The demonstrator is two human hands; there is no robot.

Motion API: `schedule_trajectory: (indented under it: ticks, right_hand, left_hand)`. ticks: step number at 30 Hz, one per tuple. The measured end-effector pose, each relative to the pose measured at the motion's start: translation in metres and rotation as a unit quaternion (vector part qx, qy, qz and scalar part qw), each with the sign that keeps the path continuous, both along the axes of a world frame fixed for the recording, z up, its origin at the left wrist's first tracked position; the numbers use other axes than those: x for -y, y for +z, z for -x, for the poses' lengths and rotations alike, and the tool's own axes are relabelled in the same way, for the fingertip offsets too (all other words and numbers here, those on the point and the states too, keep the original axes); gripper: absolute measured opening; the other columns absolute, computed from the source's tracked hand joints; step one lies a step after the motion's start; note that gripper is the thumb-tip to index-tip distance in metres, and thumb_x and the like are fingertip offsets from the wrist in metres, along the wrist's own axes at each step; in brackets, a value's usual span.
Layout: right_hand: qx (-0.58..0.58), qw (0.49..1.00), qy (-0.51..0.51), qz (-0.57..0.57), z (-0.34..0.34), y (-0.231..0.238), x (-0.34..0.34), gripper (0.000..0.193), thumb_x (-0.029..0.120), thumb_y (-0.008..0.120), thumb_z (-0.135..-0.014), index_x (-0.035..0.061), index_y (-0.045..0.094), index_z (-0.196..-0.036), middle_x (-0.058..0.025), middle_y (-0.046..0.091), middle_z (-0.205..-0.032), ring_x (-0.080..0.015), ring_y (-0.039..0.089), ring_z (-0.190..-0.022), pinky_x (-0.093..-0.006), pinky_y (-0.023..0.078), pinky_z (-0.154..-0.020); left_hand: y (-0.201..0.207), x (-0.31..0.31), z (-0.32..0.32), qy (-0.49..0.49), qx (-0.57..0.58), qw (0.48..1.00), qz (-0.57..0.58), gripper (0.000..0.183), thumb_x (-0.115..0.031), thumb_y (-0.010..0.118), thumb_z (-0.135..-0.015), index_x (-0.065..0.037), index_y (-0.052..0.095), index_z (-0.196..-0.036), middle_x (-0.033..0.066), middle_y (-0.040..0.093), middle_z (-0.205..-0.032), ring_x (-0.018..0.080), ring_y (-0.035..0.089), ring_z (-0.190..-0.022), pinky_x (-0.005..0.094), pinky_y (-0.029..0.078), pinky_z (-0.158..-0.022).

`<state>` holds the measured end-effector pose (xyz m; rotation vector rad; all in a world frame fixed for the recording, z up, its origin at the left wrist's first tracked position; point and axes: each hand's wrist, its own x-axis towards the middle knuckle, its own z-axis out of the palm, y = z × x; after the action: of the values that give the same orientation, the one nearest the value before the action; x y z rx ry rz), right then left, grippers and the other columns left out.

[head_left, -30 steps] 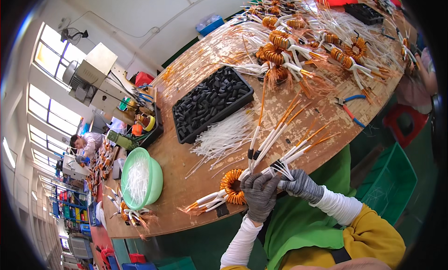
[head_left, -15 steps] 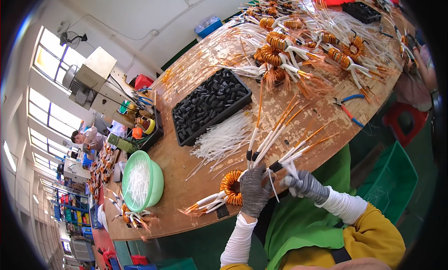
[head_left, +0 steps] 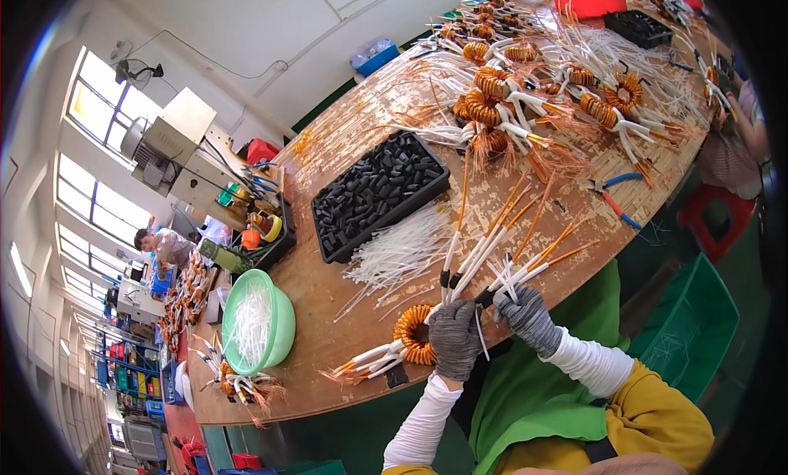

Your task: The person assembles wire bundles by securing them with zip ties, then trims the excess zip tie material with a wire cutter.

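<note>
L hand [head_left: 457, 341], in a grey glove, is closed round the white wires [head_left: 469, 270] just beside the orange coil [head_left: 402, 329], which lies near the table's front edge, approx. in front of the worker. R hand [head_left: 529, 321], same kind of glove, is pinched on a few thin white strips [head_left: 506, 279] poking up past the fingers; exact finger grip hard to see. One loose strip [head_left: 482, 331] hangs between the hands. Farther back on the table [head_left: 328, 344]: black tray [head_left: 386, 223] w/ short black tubes [head_left: 377, 188], more white strips [head_left: 402, 253] alongside. Green bowl [head_left: 284, 323] off to the L, pliers [head_left: 622, 179] to the R.
</note>
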<state>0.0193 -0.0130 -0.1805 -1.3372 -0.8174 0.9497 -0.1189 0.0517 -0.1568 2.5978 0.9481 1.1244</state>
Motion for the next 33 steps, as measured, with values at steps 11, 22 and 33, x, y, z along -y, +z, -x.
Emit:
schedule_trajectory:
  ticks: [11, 22, 33]
  right_hand:
    - [-0.197, 0.943, 0.249, 0.101, -0.023, 0.035, 0.031, 0.033, 0.039, 0.048, -0.091, 0.0081, 0.059, -0.092, 0.0001, 0.055, -0.063, -0.0046, 0.04, -0.045, -0.0191, 0.034, -0.043]
    - [-0.26, 0.926, 0.271, 0.044, -0.021, 0.037, 0.032, 0.032, 0.037, 0.046, -0.093, 0.006, 0.056, -0.094, -0.0029, 0.057, -0.065, -0.0049, 0.04, -0.044, -0.0193, 0.033, -0.042]
    - [-0.291, 0.954, 0.069, -0.023, -0.013, 0.021, 0.026, 0.032, 0.032, 0.042, -0.095, 0.0037, 0.057, -0.101, -0.0043, 0.063, -0.078, -0.0075, 0.049, -0.048, -0.0213, 0.042, -0.048]
  left_hand:
    - [0.048, -0.01, -0.004, -0.09, 0.056, 0.958, 0.266, 0.023, -0.014, 0.068, -0.074, -0.002, 0.064, -0.094, 0.0122, 0.058, -0.083, 0.0255, 0.057, -0.077, 0.0355, 0.044, -0.069]
    - [0.037, -0.004, -0.008, -0.148, 0.083, 0.92, 0.353, 0.009, -0.007, 0.066, -0.076, 0.0, 0.063, -0.081, 0.0055, 0.057, -0.076, 0.0142, 0.053, -0.07, 0.0274, 0.042, -0.065]
    - [0.05, -0.006, -0.004, -0.127, 0.105, 0.934, 0.317, 0.011, -0.01, 0.068, -0.076, -0.002, 0.063, -0.083, 0.0078, 0.054, -0.075, 0.0217, 0.053, -0.07, 0.0318, 0.042, -0.063]
